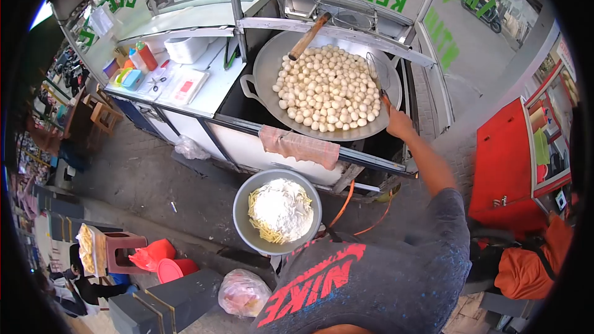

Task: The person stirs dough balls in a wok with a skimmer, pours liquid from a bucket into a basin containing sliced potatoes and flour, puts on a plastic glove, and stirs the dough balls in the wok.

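Note:
My right hand (400, 124) is closed around the handle of a wire skimmer (384, 94), at the right side of a large metal wok (265, 55). The skimmer's wire head rests at the edge of many small, round, pale balls (331, 89) that fill the wok. My left hand does not show. Below the stall's front edge, near my body, is a grey basin (240, 219) holding white powder (284, 207) and pale yellow strips (266, 232). A second wire strainer with a thick wooden handle (309, 37) lies across the wok's far rim.
A pinkish cloth (300, 146) hangs over the stall's front rail. On the left counter are sauce bottles (146, 55), scissors (159, 82) and white trays (187, 49). A red cabinet (501, 170) stands to the right, with a person in orange (526, 270) near it.

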The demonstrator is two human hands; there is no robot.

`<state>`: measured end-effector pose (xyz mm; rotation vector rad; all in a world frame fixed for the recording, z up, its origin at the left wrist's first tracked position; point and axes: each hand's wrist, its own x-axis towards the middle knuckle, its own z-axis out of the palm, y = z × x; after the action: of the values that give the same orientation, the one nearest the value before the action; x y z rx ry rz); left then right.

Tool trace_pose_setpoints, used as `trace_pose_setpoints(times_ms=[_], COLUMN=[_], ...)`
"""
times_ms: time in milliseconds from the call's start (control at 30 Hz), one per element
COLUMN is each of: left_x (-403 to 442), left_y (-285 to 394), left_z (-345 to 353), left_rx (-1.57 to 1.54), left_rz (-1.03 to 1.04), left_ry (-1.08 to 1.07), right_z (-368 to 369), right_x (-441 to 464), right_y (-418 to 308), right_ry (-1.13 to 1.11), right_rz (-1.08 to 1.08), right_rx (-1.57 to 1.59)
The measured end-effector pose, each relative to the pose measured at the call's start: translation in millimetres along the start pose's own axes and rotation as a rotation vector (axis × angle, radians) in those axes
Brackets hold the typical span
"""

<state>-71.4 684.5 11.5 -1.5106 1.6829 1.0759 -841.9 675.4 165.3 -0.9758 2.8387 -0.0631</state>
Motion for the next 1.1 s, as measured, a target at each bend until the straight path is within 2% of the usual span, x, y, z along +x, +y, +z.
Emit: trace_pose_setpoints(times_ms=[100,133,200,233,267,333,400,567,667,767,833,867,900,933,967,1033,1100], left_x=[-13.2,-16.9,-19.2,-20.7,-21.0,-19.4,-21.5,-43.5,-69.4,-101.0,-118.5,-122.0,-120.2,-86.7,-60.1,37.7,116.9], left_y=[19.6,24.6,35.3,38.4,42.4,52.5,60.7,62.3,57.9,51.5,67.2,88.3,113.2,110.3,121.1,109.2,93.8], left_z=[15.4,17.0,18.6,21.3,20.1,23.3,23.5,8.8,-29.9,-89.9,-141.4,-171.6,-194.5,-195.6,-193.7,-157.9,-112.4], left_rx=[-0.174,-0.212,-0.284,-0.319,-0.348,-0.392,-0.422,-0.497,-0.495,-0.446,-0.404,-0.388,-0.372,-0.460,-0.429,-0.406,-0.166], left_rz=[0.022,0.026,0.038,0.038,0.042,0.052,0.067,0.115,0.188,0.331,0.462,0.509,0.496,0.534,0.341,0.175,0.148], left_ry=[-0.017,-0.019,-0.020,-0.021,-0.021,-0.023,-0.045,-0.192,-0.449,-0.778,-0.891,-0.842,-0.739,-0.691,-0.545,-0.257,0.106], right_z=[42.9,55.7,98.3,178.1,108.8,122.5,98.3,80.8,48.0,59.5,44.4,37.4,26.3,16.4,8.2,-1.8,-4.3], right_x=[33.7,40.4,68.7,121.3,84.4,106.4,104.8,88.1,19.8,1.5,-20.3,-35.5,-53.9,-76.1,-96.9,-122.3,-133.4], right_y=[-46.8,-69.2,-109.6,-113.4,-157.1,-186.7,-202.8,-179.6,-159.6,-145.2,-140.8,-139.1,-133.1,-124.9,-114.3,-90.6,-64.9], right_ry=[-0.021,-0.069,-0.139,-0.003,-0.252,-0.298,-0.339,-0.287,-0.195,-0.056,0.104,0.190,0.151,0.106,0.090,0.124,0.205], right_rz=[0.028,0.109,0.223,0.213,0.382,0.247,0.166,-0.065,-0.105,-0.128,-0.229,-0.242,-0.216,-0.186,-0.156,-0.128,-0.127], right_rx=[0.280,0.365,0.731,0.921,1.262,1.522,1.667,1.506,1.371,1.177,0.791,0.626,0.557,0.488,0.385,0.244,0.124])
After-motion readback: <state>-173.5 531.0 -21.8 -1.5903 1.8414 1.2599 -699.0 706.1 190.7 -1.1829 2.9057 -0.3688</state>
